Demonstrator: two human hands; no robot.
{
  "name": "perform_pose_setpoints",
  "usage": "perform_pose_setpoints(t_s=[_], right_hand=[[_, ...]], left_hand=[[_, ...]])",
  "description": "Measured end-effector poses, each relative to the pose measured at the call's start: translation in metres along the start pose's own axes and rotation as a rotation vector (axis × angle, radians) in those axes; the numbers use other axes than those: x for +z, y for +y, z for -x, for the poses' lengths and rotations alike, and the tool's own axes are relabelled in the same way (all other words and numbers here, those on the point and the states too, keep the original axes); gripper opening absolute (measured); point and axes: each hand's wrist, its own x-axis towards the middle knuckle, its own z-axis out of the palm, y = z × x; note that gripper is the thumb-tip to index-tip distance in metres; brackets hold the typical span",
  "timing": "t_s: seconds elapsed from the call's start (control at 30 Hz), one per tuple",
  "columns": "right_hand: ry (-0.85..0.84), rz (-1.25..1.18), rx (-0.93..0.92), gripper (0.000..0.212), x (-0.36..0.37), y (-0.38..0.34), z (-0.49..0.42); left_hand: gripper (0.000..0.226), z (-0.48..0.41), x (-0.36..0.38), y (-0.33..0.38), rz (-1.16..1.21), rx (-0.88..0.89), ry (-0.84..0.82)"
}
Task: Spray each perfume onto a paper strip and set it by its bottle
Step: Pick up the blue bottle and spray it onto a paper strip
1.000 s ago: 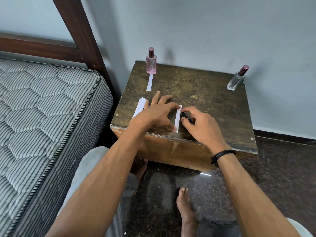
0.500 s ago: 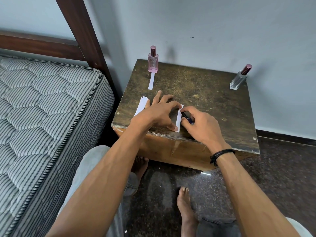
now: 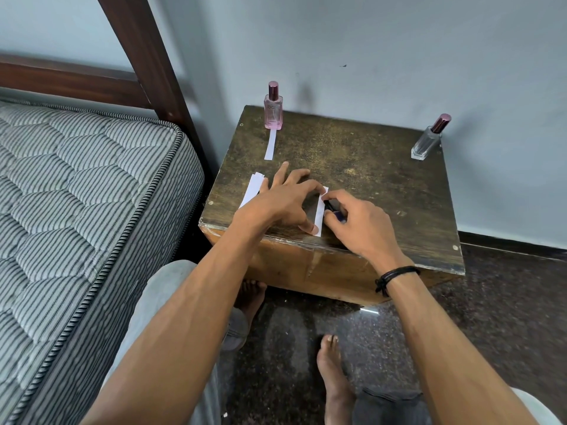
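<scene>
"Hands first: where were they?"

"Both were at the near edge of the wooden table. The left hand lay with its fingers spread. Its thumb pressed the near end of a paper strip and its forefinger touched the far end, so the strip lay flat between them."

"And the right hand?"

"It was just beside the left, on the right side of that strip. Its thumb and first fingers pinched a dark pen, with the tip down at the strip's edge. I could not tell whether the tip touched the paper. A black band sat on that wrist."

"Where were the bottles?"

"There were two at the back of the table, well apart, each with a dark red cap. The pink bottle stood at the far left corner. A second strip lay flat just in front of it, one end near its base. The clear bottle stood at the far right corner, well away from both hands."

"Was there more paper?"

"A small stack of strips lay at the table's left edge, partly under the left hand."

"What was around the table?"

"A striped mattress and a dark bedpost were on the left, with a pale wall behind. The person's bare feet were on the dark speckled floor below."
</scene>
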Motion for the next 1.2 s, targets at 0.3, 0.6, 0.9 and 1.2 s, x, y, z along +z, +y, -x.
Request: perform_pose_setpoints(t_s=[0.3,0.6,0.9,1.2], right_hand=[[0.003,0.071,-0.019,0.032,-0.0018,-0.0064,0.0014],[0.024,0.085,-0.05,0.03,0.0,-0.0069,0.0001],[0.011,0.102,-0.049,0.03,0.0001,-0.0081,-0.0017],[-0.007,0.101,-0.052,0.027,0.0013,-0.0074,-0.0033]], left_hand=[[0.087,0.0001,0.0003,-0.0005,0.003,0.005,0.008],[0.086,-0.001,0.0008,-0.0006,0.006,0.002,0.01],[0.087,-0.0007,0.0006,-0.0015,0.017,0.002,0.007],[0.086,0.0006,-0.0002,0.0002,0.013,0.003,0.008]])
